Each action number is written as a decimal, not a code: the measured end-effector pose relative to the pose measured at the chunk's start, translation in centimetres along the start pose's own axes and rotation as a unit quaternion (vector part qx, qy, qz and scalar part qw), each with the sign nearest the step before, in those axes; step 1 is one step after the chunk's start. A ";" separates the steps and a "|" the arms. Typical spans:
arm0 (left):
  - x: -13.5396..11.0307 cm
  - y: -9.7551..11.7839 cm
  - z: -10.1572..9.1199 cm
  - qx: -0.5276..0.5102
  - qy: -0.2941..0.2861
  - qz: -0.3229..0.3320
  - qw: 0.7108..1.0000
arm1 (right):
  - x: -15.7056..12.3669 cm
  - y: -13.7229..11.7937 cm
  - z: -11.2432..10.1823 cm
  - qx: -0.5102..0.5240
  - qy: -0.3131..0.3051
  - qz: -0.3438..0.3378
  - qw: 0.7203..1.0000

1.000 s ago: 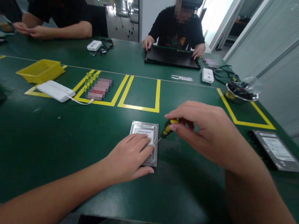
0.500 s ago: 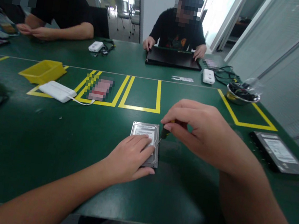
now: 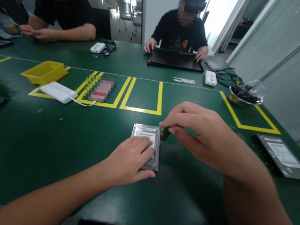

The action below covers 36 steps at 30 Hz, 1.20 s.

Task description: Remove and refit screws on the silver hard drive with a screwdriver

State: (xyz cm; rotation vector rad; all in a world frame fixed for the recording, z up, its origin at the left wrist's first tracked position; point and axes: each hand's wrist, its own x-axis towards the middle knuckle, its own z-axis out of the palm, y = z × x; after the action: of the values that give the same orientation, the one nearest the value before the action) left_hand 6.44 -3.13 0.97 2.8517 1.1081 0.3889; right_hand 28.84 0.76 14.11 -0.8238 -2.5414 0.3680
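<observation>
A silver hard drive with a white label lies flat on the green table. My left hand rests across its lower part, fingers on the label and thumb at the near edge, holding it down. Pinched between the fingertips of my right hand is a small screwdriver with a dark and yellow handle. Its thin shaft points down at the drive's right edge; the tip itself is too small to make out clearly.
A second, larger hard drive lies to the right. Beyond are a metal bowl of dark parts, a yellow bin and a cabled white power bank. Across the table, one person handles a black panel; another sits at left.
My right hand has turned slightly around the screwdriver, and the handle tilts a little differently. My left hand stays on the hard drive. The whole view has shifted slightly.
</observation>
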 end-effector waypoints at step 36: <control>0.3 -0.2 -0.2 0.011 -0.018 0.012 1.000 | -0.2 0.4 -0.5 0.006 -0.013 -0.011 1.000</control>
State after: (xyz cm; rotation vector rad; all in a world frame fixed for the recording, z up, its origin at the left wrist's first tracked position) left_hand 6.49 -2.75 1.20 2.8816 1.0795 0.3286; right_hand 29.39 0.98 14.30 -0.7906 -2.5671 0.3899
